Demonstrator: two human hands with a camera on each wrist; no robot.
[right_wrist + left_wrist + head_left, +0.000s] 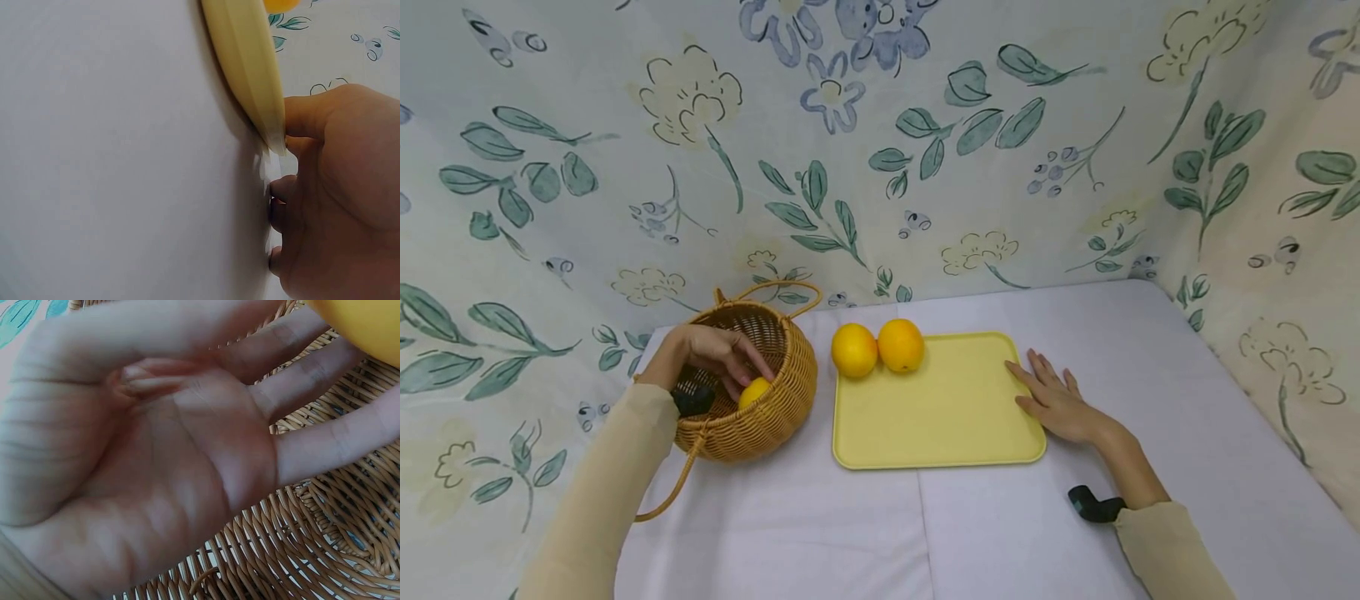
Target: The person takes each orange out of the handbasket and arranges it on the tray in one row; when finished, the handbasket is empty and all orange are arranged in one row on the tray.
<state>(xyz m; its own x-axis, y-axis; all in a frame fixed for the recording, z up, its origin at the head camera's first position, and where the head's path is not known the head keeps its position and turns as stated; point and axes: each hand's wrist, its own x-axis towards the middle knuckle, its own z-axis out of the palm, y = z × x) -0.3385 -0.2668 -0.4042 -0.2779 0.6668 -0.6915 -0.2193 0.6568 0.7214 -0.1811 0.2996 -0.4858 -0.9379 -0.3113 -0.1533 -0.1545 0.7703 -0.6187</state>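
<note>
My left hand [722, 354] reaches down into a round wicker basket [790, 417] and holds an orange [754, 392] between thumb and fingers, just inside the right rim. In the left wrist view the palm faces the camera, and the orange [369, 325] hides some fingertips. Two more oranges sit side by side at the back left corner of a yellow tray [940, 417], the left orange [853, 350] and the right orange [901, 345]. My right hand [1060, 404] rests spread at the tray's right edge, its thumb at the rim [250, 75] in the right wrist view.
The basket's two thin handles hang outward, the back handle [782, 285] toward the rear and the front handle [673, 492] toward me. White cloth [865, 533] covers the table. A floral curtain [925, 200] hangs close behind it.
</note>
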